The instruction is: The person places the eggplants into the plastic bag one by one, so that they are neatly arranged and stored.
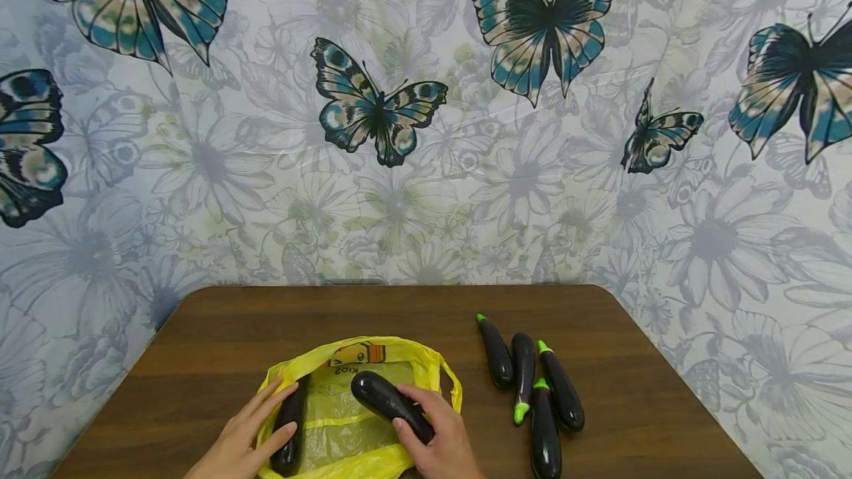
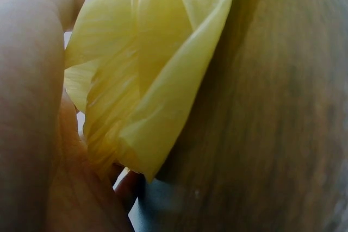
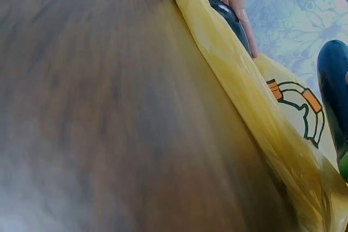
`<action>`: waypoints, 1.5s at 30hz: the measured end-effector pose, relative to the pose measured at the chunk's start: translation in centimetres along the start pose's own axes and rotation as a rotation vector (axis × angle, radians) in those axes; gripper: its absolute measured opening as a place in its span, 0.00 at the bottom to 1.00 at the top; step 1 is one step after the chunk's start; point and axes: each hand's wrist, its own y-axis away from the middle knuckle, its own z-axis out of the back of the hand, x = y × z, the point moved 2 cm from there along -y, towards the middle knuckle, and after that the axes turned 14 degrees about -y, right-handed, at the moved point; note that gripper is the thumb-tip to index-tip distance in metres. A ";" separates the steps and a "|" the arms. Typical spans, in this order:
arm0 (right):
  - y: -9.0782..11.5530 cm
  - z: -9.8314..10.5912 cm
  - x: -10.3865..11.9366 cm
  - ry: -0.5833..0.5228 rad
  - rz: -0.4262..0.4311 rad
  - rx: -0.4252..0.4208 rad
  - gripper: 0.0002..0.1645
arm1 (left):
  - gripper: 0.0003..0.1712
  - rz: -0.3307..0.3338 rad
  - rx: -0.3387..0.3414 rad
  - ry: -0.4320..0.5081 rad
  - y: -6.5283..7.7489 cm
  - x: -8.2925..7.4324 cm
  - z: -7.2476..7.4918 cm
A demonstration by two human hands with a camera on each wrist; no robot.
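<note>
My right hand grips a glossy dark eggplant by its near end, holding it slantwise over the mouth of a yellow plastic bag. Inside the bag, along its left side, lies another eggplant. Over that side my left hand rests with fingers spread and fairly straight, its thumb and fingertips at the eggplant and the bag's edge. The left wrist view shows crumpled yellow plastic beside the left hand. In the right wrist view, the held eggplant shows at the right edge, above the bag.
Right of the bag, several eggplants with green stems lie close together, including one eggplant at the back and another eggplant nearer me. The brown wooden table ends at a butterfly-patterned cloth behind. A bag handle loops out rightward.
</note>
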 end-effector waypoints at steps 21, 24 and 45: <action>-0.8 -1.1 0.7 0.012 -0.007 0.090 0.23 | 0.34 -0.015 0.001 -0.009 0.2 -0.1 0.3; -0.9 -1.3 0.9 0.023 0.007 0.103 0.23 | 0.34 -0.010 0.004 -0.014 0.2 -0.1 0.2; -1.8 -2.6 1.0 0.053 -0.155 0.187 0.22 | 0.34 -0.019 -0.020 -0.025 0.3 -0.3 0.2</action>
